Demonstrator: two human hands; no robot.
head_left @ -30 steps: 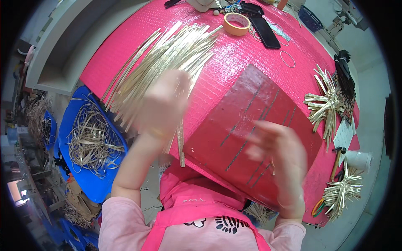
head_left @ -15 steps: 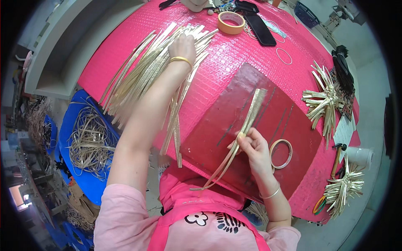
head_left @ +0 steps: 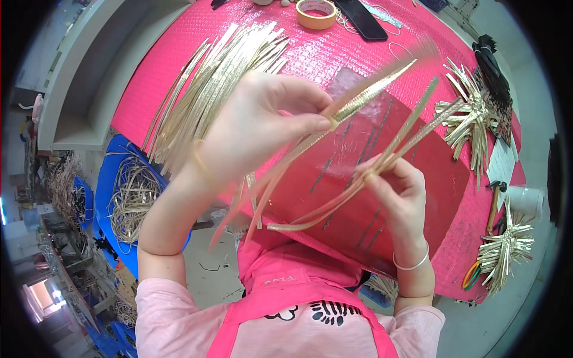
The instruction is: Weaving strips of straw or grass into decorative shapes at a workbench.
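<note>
My left hand (head_left: 268,116) is raised near the middle, thumb and fingers closed on a few flat gold strips (head_left: 365,98). Their far ends are smeared by motion, and their tails hang down past my palm. To its right, over a dark red board (head_left: 441,185), my right hand (head_left: 399,190) pinches a second, fanned-out bunch of gold strips (head_left: 401,140). The two bunches are apart. A large pile of loose gold strips (head_left: 200,98) lies on the pink table cover (head_left: 140,98), partly behind my left wrist.
A yellow tape roll (head_left: 316,15) and a black phone (head_left: 361,21) lie at the far edge. On the right are woven gold strip pieces (head_left: 471,116), a hammer (head_left: 494,206) and a white cylinder (head_left: 525,201). A blue bin (head_left: 116,161) of tangled strips stands at left.
My left hand has come away from the pile toward the right, carrying strips over the board. The strips in my right hand now spread apart at their upper ends.
</note>
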